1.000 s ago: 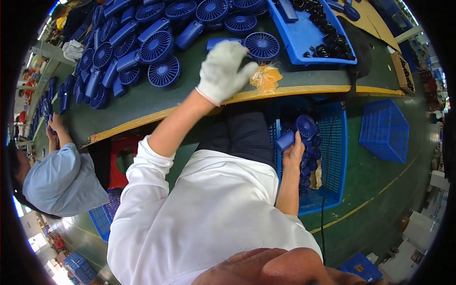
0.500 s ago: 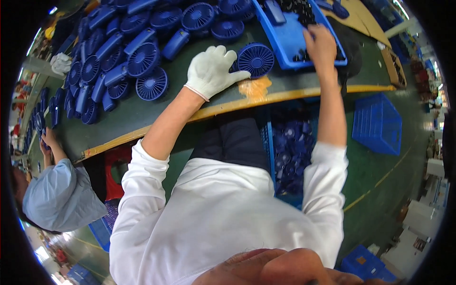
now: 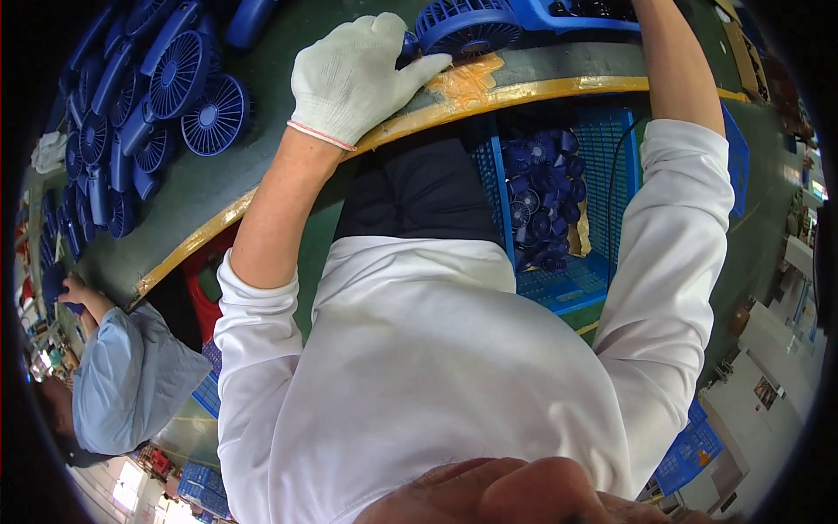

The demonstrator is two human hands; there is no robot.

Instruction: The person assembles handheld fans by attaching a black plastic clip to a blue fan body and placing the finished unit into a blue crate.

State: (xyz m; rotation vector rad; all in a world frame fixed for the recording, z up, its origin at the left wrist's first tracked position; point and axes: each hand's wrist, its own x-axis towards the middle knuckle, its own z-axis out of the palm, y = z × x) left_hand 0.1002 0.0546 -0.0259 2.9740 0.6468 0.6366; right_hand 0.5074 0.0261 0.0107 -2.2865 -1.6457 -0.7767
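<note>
My left hand [image 3: 353,79], in a white knitted glove, rests at the table's edge, closed round the end of a blue handheld fan. The fan's round, slatted head [image 3: 470,30] sticks out to the right of my fingers, tilted up on its side. Most of its handle is hidden by the glove. My right forearm reaches up past the top edge, so that hand is out of sight. Beside that forearm is a blue tray [image 3: 572,21] with small black parts in it. A heap of blue handheld fans [image 3: 131,109] lies to my left.
Yellow tape, torn in one patch, runs along the green table's edge [image 3: 576,86]. Below it, by my legs, stands a blue crate [image 3: 567,293] of blue fan parts. At the far left a co-worker in a light blue shirt [image 3: 131,375] handles a dark blue thing.
My view has tilted, so the table sits higher in the picture. My right hand has gone from the tray out past the top edge. The fan by my left hand has tipped up.
</note>
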